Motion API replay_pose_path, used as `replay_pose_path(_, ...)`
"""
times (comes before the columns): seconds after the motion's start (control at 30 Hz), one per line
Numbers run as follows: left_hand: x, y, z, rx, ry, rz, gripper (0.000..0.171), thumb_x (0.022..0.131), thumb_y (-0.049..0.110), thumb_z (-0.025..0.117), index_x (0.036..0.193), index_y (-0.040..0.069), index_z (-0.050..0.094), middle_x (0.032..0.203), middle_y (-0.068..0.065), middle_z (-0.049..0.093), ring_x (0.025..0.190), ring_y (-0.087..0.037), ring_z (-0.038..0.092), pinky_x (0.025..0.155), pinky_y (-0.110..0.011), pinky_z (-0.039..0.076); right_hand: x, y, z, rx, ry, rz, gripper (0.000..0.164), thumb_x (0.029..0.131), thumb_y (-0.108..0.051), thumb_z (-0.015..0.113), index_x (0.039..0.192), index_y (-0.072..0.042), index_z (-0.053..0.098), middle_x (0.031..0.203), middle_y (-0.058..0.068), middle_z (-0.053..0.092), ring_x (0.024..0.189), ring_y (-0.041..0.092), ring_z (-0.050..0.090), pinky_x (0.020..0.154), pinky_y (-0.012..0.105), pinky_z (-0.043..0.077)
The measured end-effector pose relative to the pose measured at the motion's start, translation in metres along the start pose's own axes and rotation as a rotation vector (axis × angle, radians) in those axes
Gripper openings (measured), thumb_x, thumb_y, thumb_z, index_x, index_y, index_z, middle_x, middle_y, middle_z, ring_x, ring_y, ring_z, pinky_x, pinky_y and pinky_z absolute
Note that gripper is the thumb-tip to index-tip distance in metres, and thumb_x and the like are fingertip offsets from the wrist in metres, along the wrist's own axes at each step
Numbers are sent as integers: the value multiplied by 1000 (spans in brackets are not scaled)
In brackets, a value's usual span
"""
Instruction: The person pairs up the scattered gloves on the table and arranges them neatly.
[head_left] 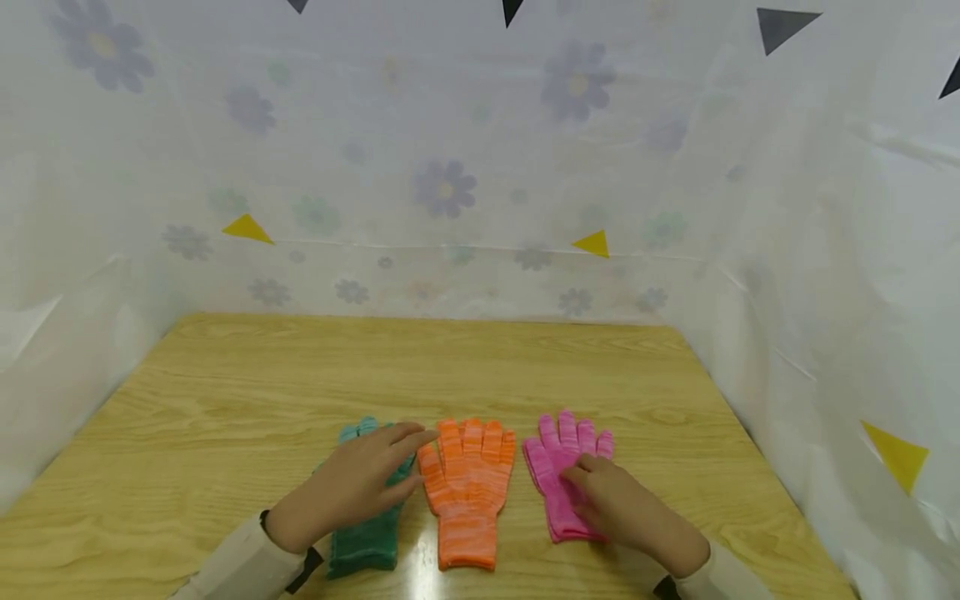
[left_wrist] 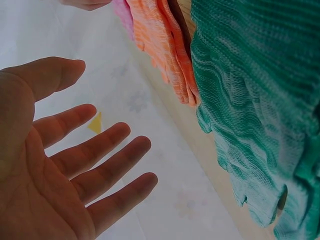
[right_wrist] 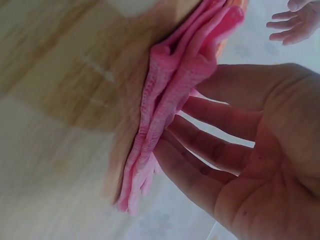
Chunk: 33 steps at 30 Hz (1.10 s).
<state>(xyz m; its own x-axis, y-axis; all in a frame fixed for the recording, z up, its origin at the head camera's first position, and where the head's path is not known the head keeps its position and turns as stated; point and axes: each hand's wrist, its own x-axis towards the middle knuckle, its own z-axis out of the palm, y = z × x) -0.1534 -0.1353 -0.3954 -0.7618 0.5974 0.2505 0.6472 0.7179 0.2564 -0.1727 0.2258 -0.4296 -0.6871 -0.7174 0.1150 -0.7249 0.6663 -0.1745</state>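
Note:
Three pairs of knitted gloves lie in a row, fingers pointing away: green gloves (head_left: 365, 546) at left, orange gloves (head_left: 468, 492) in the middle, pink gloves (head_left: 558, 492) at right. Over the green pair hovers my left hand (head_left: 356, 479), covering part of it. The left wrist view shows that hand's spread fingers (left_wrist: 107, 172) apart from the green gloves (left_wrist: 250, 110). My right hand (head_left: 626, 508) rests on the pink pair. In the right wrist view its nearly straight fingers (right_wrist: 220, 117) touch the upper face of the layered pink gloves (right_wrist: 170, 95); some fingertips are hidden.
The gloves lie on a wood-grain table (head_left: 420, 358). White flower-patterned sheeting (head_left: 337, 167) encloses the back and both sides. Yellow triangles (head_left: 896, 454) and dark ones (head_left: 783, 29) mark the sheeting.

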Motion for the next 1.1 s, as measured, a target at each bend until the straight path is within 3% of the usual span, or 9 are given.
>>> replay_pose_path(0.4,-2,1,-1,-2,-14,-14,54,91,31,67,139,16,51,129,-5,58,102,-18,63,77,-34,55,-4,-3,3,-3,-16,31,37,79,-8,74,114,-7,62,95,-1,51,80,10,46,68,28,48)
replay_pose_path(0.6,-4,-1,1,11,11,-6,55,89,31,69,139,17,50,131,-6,56,111,-22,60,81,-37,55,-1,-4,-5,-43,-48,42,38,80,-19,76,115,-10,63,96,-2,55,82,11,50,68,30,49)
replay_pose_path(0.77,-4,-3,5,13,50,17,55,88,30,71,137,17,52,136,-8,52,121,-26,53,93,-46,50,5,-3,-10,-67,52,0,38,83,-22,74,116,-8,64,111,5,61,104,22,57,88,42,50)
replay_pose_path(0.9,-5,-6,2,4,37,-4,57,88,32,70,140,18,50,143,-10,45,127,-31,46,99,-61,39,5,2,-15,-68,192,-47,51,84,-28,74,128,-7,59,135,13,53,128,37,44,100,57,39)
replay_pose_path(1.1,-11,-26,-19,88,157,-88,69,85,39,73,144,21,45,153,-12,30,137,-40,31,102,-68,27,1,20,-36,-49,284,53,74,86,-37,71,148,-15,37,157,12,22,144,43,10,103,73,18)
